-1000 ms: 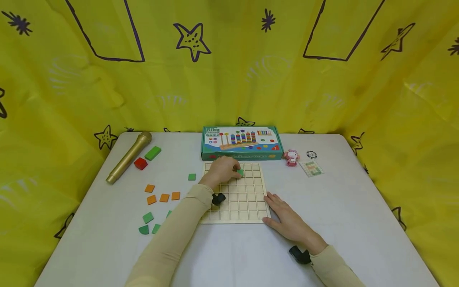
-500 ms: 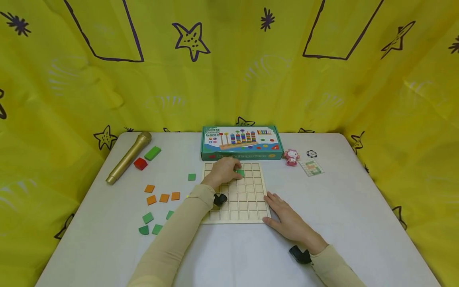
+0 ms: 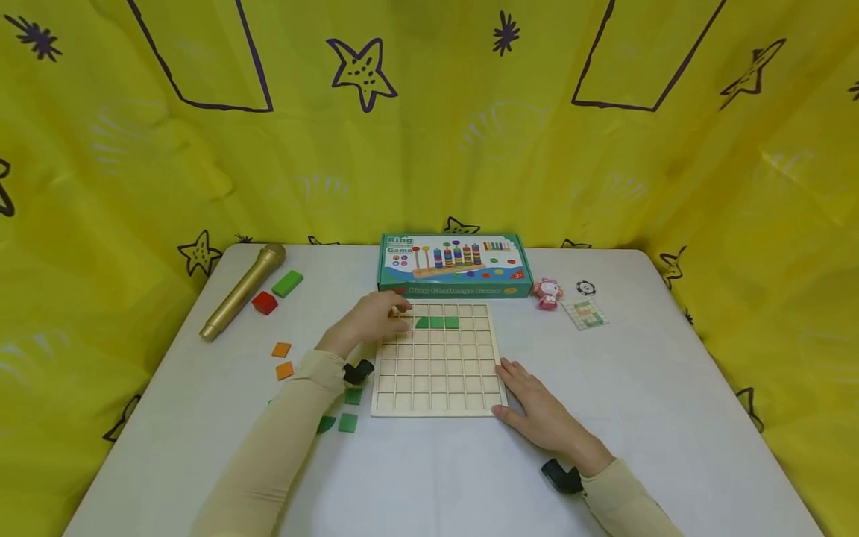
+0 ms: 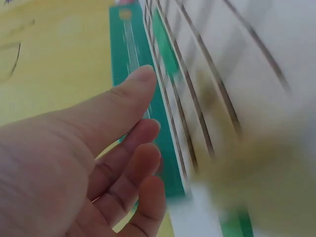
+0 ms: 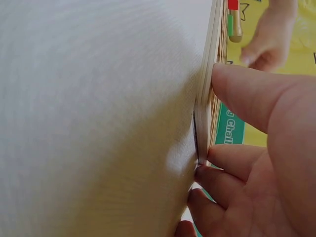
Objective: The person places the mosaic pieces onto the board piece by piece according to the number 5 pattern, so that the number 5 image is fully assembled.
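In the head view my left hand hovers at the far left corner of the wooden grid board. The left wrist view shows the thumb and loosely curved fingers with nothing between them. On the board, in the second row from the back, lie a green quarter-round tile and two green square tiles side by side. My right hand rests against the board's right edge, thumb and fingers touching it, as the right wrist view also shows.
Orange tiles and green tiles lie left of the board, some hidden by my left arm. Behind it stands a game box. Further out are a gold microphone, red block, green block, pink figurine, chip and pattern card.
My left hand has let go of the green square tile and moved left, uncovering the row of green tiles. My right hand has stayed at the board's edge.
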Available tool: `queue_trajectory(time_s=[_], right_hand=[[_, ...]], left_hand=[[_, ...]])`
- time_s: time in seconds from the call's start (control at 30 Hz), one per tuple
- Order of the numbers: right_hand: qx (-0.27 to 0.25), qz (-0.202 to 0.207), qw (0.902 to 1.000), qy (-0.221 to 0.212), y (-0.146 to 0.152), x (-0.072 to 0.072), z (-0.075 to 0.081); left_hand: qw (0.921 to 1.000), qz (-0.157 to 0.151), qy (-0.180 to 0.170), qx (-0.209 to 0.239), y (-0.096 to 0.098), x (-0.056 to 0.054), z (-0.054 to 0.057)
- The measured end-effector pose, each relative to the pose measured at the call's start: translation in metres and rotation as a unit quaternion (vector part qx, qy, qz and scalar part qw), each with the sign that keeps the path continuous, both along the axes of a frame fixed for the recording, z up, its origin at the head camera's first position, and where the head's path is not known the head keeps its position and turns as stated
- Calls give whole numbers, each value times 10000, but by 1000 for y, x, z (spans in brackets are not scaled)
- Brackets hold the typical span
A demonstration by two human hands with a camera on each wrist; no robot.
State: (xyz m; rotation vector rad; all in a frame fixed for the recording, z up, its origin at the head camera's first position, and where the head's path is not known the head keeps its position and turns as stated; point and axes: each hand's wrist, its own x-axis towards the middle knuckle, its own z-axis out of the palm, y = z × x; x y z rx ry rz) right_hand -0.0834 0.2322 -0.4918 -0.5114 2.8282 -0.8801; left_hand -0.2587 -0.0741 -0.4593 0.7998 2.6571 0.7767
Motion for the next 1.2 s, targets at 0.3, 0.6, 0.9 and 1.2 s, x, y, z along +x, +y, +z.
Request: queue_trajectory(time_s=[0.3, 0.6, 0.9, 1.2], right_hand=[[-2, -24, 10000, -26, 1, 0, 1], [-16, 5, 10000, 68, 2, -1, 0], [-12, 57, 10000, 31, 0, -1, -1], [4, 16, 10000, 14, 0, 0, 0]], left_hand=[[9938, 900, -626, -167, -72, 2, -8], [9973, 658, -245, -235, -77, 4, -12], [9940, 987, -454, -118, -75, 6, -11], [9987, 438, 114, 229, -37, 0, -1]])
